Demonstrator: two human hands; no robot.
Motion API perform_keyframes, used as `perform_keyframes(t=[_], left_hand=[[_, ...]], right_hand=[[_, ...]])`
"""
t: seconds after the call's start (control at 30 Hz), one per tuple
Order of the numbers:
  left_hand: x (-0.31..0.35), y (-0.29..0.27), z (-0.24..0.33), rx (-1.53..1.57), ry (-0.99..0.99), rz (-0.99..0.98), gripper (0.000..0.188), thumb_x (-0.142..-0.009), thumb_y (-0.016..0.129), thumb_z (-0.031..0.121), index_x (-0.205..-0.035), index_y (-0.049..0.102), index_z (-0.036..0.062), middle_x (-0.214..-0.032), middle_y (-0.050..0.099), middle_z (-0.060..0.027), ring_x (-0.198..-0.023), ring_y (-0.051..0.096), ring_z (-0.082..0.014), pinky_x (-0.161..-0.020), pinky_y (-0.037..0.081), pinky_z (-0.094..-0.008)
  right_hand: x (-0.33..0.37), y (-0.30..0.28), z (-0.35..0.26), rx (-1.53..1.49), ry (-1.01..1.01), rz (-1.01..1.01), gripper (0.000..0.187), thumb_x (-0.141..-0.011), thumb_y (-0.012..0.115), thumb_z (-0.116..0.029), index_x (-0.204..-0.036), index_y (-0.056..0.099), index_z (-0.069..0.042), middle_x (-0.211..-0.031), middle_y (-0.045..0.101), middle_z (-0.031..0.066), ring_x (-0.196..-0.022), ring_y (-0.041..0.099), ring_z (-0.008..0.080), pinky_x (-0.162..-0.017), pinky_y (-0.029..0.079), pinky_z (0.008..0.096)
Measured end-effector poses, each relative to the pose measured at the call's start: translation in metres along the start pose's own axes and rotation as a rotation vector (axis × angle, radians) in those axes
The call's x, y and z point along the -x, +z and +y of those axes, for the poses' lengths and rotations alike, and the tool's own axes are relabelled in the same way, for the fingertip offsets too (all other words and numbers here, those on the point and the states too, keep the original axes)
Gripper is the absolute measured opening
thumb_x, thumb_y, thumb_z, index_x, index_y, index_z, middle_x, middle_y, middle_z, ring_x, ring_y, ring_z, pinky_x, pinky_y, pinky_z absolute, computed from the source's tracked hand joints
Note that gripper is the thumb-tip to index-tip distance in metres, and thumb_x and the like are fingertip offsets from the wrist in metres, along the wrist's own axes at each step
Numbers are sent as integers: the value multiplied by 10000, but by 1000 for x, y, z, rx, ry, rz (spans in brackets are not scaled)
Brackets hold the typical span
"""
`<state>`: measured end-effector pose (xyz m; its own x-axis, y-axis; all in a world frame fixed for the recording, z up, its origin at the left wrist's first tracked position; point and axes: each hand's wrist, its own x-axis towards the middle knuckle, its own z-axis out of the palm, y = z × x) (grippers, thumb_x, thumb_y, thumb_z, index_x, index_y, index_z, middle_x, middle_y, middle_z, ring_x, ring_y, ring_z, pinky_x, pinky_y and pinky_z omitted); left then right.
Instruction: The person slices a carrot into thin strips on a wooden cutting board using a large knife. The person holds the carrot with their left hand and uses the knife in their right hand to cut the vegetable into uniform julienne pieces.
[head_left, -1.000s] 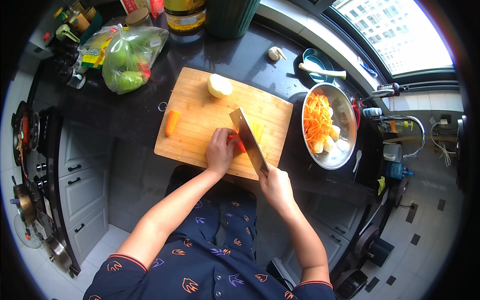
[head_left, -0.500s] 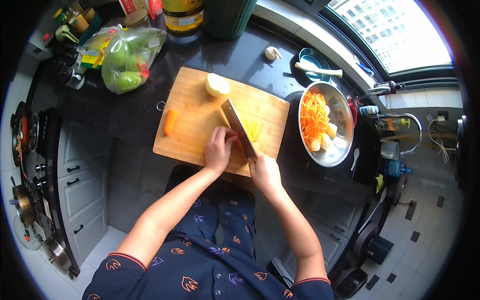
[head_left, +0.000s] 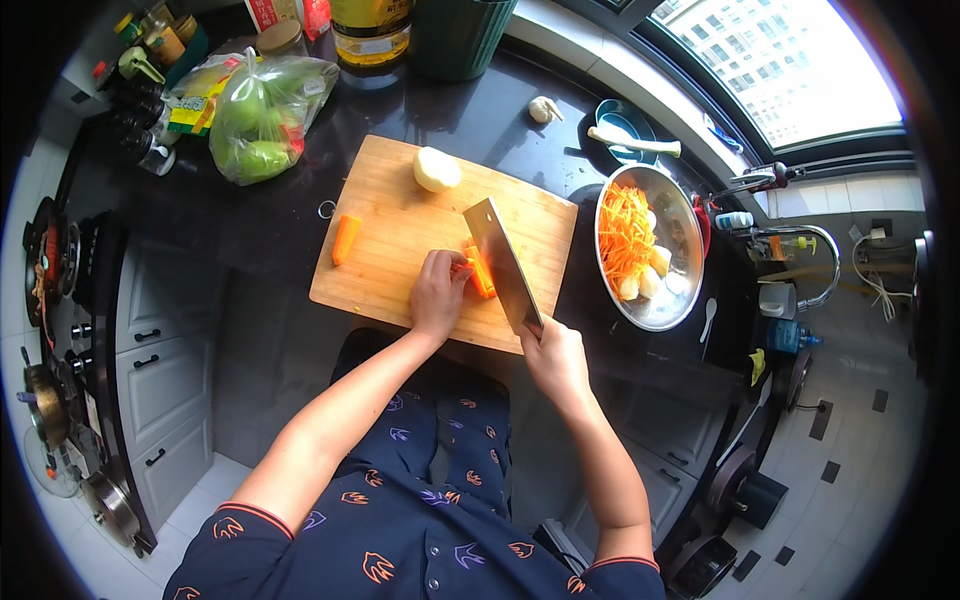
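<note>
My right hand grips a cleaver by its handle, the broad blade slanting over the right half of the wooden cutting board. Just left of the blade are cut carrot pieces. My left hand has its fingers bent and pressed against them, close to the blade. Behind the blade, part of the board is hidden. Another carrot piece lies at the board's left edge. A pale, round peeled vegetable sits near the far edge.
Right of the board stands a metal bowl with shredded carrot and pale chunks. A garlic bulb, a teal bowl and a white spoon are nearby. At the far left lies a plastic bag of green produce.
My right hand and the cleaver have moved to the right, away from my left fingers. More orange carrot shows left of the blade; the yellowish shreds formerly right of it are out of sight.
</note>
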<state>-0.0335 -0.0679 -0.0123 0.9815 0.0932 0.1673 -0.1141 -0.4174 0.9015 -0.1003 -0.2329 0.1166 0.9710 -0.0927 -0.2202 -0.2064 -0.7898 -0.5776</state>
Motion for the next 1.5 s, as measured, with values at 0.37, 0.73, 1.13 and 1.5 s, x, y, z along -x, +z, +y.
perform_keyframes(t=[0.37,0.73,1.13,1.5], left_hand=[[0,-1,4,-30,15,8,157,-932,712,167,-1009,607,79,-982,626,-107,-848,668,-294,-714,533,-397],[-2,-1,3,-27,15,9,150,-934,707,161,-1003,607,73,-969,622,-113,-820,657,-299,-700,525,-399],[-2,0,3,-23,19,22,163,-949,696,196,-986,608,63,-952,621,-123,-805,649,-309,-691,521,-407],[-2,1,0,-30,50,36,102,-915,686,101,-970,612,57,-949,625,-130,-831,642,-334,-699,522,-426]], right_hand=[[14,-3,-1,6,22,-57,190,-951,652,-181,-942,679,7,-783,667,270,-784,673,459,-691,546,498],[12,-5,-7,104,28,-78,179,-955,637,-169,-910,662,2,-766,660,264,-777,671,461,-685,545,522],[4,-8,-1,168,-13,-120,182,-957,627,-170,-897,647,0,-756,664,273,-761,676,467,-684,556,529],[-6,-7,3,214,-21,-172,188,-950,619,-168,-903,656,11,-760,667,278,-763,681,469,-699,561,538]])
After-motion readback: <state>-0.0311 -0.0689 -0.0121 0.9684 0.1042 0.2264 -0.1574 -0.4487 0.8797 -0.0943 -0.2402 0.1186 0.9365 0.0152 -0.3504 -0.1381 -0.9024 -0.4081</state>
